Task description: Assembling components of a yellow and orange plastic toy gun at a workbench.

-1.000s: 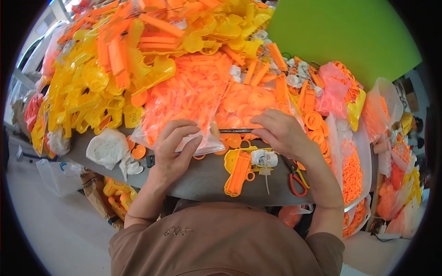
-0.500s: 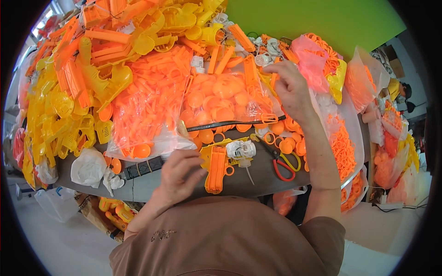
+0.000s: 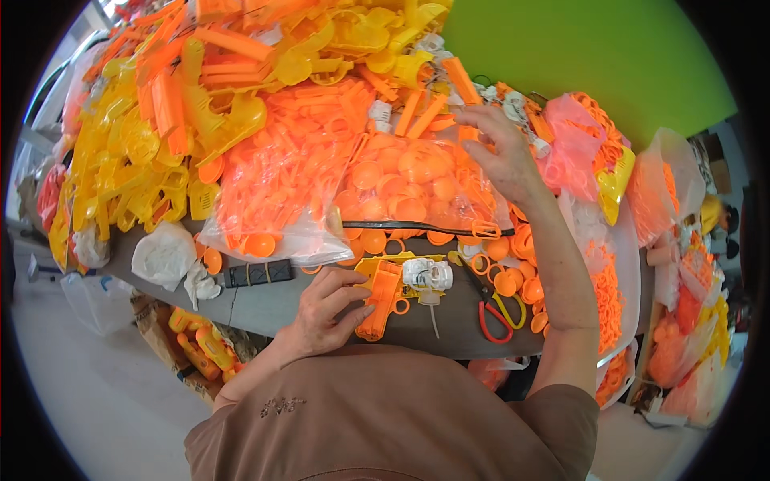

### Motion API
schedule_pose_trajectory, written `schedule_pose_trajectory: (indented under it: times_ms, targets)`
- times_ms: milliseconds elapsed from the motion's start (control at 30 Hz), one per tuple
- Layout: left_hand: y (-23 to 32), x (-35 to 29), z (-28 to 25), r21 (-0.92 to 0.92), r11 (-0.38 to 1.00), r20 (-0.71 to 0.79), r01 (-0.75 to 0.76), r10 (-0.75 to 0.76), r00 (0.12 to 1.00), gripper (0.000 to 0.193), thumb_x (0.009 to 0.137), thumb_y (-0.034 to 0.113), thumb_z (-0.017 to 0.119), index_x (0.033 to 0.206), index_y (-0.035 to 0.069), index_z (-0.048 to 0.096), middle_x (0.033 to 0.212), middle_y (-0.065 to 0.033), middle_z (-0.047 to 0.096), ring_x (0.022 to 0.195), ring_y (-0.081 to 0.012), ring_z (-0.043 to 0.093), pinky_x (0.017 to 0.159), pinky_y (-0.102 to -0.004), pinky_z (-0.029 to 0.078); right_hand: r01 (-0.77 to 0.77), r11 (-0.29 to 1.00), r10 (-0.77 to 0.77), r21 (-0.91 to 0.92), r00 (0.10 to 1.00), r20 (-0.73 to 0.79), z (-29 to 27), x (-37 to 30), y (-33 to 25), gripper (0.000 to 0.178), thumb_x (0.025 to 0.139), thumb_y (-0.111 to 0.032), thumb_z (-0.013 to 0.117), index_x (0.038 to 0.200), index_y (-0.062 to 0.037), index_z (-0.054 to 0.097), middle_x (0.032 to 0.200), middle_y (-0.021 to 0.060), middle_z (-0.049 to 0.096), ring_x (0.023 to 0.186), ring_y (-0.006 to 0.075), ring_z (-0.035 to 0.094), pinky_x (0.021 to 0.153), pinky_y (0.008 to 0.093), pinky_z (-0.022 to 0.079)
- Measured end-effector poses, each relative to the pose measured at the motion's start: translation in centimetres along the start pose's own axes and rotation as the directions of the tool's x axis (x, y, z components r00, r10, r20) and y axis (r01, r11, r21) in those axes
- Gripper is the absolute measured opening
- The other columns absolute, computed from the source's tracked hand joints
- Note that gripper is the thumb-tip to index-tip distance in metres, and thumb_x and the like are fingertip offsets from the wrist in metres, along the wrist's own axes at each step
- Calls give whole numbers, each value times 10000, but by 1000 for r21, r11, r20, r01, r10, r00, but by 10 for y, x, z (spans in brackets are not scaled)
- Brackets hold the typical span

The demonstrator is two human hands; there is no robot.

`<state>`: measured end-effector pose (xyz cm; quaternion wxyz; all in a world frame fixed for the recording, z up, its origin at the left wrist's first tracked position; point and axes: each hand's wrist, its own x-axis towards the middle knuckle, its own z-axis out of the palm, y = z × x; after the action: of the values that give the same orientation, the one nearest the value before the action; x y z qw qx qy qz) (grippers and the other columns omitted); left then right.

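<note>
In front of me lies a yellow plastic shell (image 3: 368, 264), with an orange ribbed long part (image 3: 380, 298) in its handle area. A white round mechanism (image 3: 428, 273) sits at the shell's right, a thin pale strip hanging below it. My left hand (image 3: 327, 311) has its fingers and thumb on the orange part's left side, closed on it. Farther off, my right hand (image 3: 504, 152) is raised over the right end of a clear bag of orange round parts (image 3: 401, 180). Its fingers are curved, thumb apart, with nothing visible between them. Scissors (image 3: 497, 319) with red and yellow handles lie right of the shell.
Yellow shells (image 3: 132, 152) and long orange pieces are heaped at the left and back. A second clear bag (image 3: 281, 160) holds orange parts. At the right stand a tub of small orange rings (image 3: 608, 301) and a pink bag (image 3: 571, 148). A black block (image 3: 259, 273) lies left.
My left hand has moved right onto the orange part, which now lies more tilted. My right hand stays raised by the bag, its fingers slightly lower. The whole view has shifted a little.
</note>
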<state>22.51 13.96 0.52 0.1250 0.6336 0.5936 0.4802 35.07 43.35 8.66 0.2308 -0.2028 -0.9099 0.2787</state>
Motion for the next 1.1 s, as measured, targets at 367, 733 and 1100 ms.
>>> schedule_pose_trajectory:
  times_ms: [367,733,1100]
  targets:
    - [-45,34,-107,518,829,-400,212,16,916,230,718,61,678,936,12,620,1002,-129,603,921,-311,562,794,-374,448,189,980,-199,68,964,174,43,27,-47,226,846,-92,576,1053,-1,586,976,104,592,929,221,571,786,318,454]
    - [-82,62,-139,612,777,-359,150,104,927,280,733,92,700,997,29,631,1071,-135,600,980,-323,553,843,-395,439,218,976,-216,22,939,267,21,-20,-83,193,821,-41,595,1000,27,577,943,132,599,856,253,592,750,318,465]
    - [-143,15,-256,279,785,-884,553,-15,467,265,770,160,690,1003,46,638,985,-119,634,879,-230,602,766,-328,472,269,960,-280,83,893,353,26,-30,-103,208,797,-19,614,1000,19,586,948,129,604,836,264,600,710,324,476]
